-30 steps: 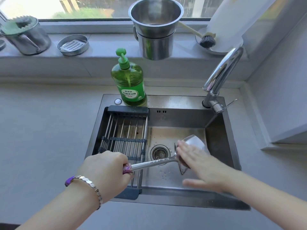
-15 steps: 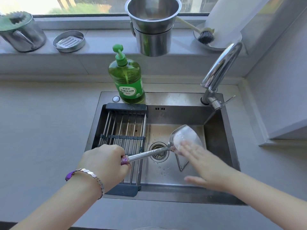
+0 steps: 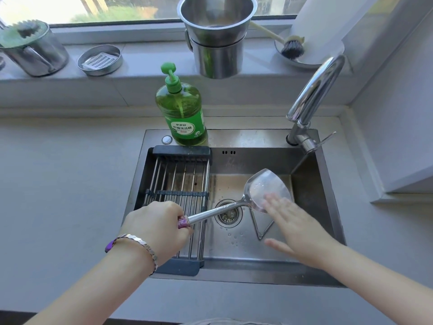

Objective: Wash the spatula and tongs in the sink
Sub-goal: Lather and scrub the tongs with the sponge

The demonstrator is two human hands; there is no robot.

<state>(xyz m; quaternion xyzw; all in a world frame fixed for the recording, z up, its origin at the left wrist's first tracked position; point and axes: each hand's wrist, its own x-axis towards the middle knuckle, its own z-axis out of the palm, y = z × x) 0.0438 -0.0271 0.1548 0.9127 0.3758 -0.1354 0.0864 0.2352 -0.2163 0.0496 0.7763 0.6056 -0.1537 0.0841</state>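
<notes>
Over the steel sink (image 3: pixel 328 184) at frame centre, the left hand (image 3: pixel 157 226) is clenched around the purple handle end of the spatula (image 3: pixel 267 191), whose blade extends up and to the right above the drain (image 3: pixel 228 215). Right hand (image 3: pixel 295 228), fingers flat and spread, touches the blade's lower edge. Tongs (image 3: pixel 261 228) lie on the basin floor beneath.

The spatula (image 3: pixel 266 192) blade has lifted higher over the sink (image 3: pixel 328 184) than 1 second ago, and the right hand (image 3: pixel 295 228) has slid down to its lower edge, uncovering the tongs (image 3: pixel 261 228).
</notes>
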